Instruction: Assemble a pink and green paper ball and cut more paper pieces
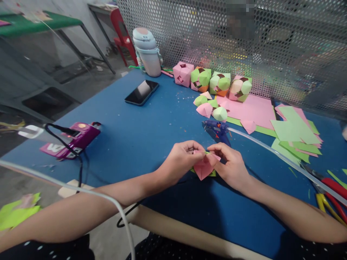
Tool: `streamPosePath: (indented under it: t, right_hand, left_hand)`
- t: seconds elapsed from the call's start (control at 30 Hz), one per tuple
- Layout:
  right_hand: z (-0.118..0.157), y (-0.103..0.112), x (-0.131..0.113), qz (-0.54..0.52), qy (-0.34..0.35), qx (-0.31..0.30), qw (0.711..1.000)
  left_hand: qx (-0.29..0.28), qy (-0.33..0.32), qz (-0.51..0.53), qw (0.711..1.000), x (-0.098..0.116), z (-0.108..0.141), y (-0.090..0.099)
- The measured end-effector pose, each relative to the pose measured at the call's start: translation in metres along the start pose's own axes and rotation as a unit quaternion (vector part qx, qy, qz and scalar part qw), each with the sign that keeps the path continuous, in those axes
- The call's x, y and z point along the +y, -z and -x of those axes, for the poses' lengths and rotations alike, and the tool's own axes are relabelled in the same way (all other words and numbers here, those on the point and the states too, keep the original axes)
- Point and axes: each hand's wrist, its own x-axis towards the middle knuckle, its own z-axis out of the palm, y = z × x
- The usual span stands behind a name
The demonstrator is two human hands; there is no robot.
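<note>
Between both hands is a folded paper piece [204, 169], pink on the near side with some green showing at its edges. My left hand [182, 157] pinches its upper left part. On the upper right, my right hand [230, 163] pinches the same piece, and the fingertips of both hands nearly meet at its top edge. Just beyond my right hand lies a blue glue gun [219, 129] with a long clear glue stick in its back. Small folded paper pieces [204, 109], pink and green, lie past the glue gun.
Folded paper cubes [201, 78] stand along the perforated metal panel [200, 32]. Cut paper sheets [294, 126] and pliers [325, 195] lie at right. A phone [142, 92], a bottle [148, 54] and a purple power strip [74, 139] occupy the left. A white cable [81, 188] crosses my left forearm.
</note>
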Motion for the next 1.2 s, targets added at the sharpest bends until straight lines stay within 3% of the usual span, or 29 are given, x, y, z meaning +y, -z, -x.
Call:
streamPosePath:
  t: [0.2,0.37,0.53,0.63,0.77,0.93,1.2]
  right_hand:
    - [0.000,-0.002,0.001,0.049,0.028,-0.030,0.998]
    - [-0.001,0.001,0.003,0.059,0.030,-0.056,0.996]
    - [-0.004,0.005,0.002,-0.024,-0.045,-0.017,0.999]
    - [-0.005,0.005,0.003,-0.018,-0.073,-0.010,0.997]
    - [-0.005,0.004,0.005,0.014,-0.072,0.003,0.997]
    - [-0.007,0.006,0.006,0.048,0.000,-0.012,0.999]
    - [-0.007,0.003,0.010,-0.006,-0.040,0.010,0.999]
  left_hand:
    - [-0.008,-0.018,-0.051,0.999,-0.003,-0.001,0.000]
    - [-0.011,-0.086,-0.167,0.982,-0.007,-0.006,0.005]
    - [0.058,-0.095,-0.095,0.989,-0.007,-0.011,0.007]
    - [0.081,-0.104,-0.072,0.989,-0.008,-0.012,0.007]
    - [0.045,-0.102,-0.046,0.993,-0.010,-0.010,0.005]
    - [-0.031,-0.047,-0.030,0.998,-0.011,-0.008,0.003]
    - [0.025,-0.063,-0.047,0.997,-0.014,-0.008,0.003]
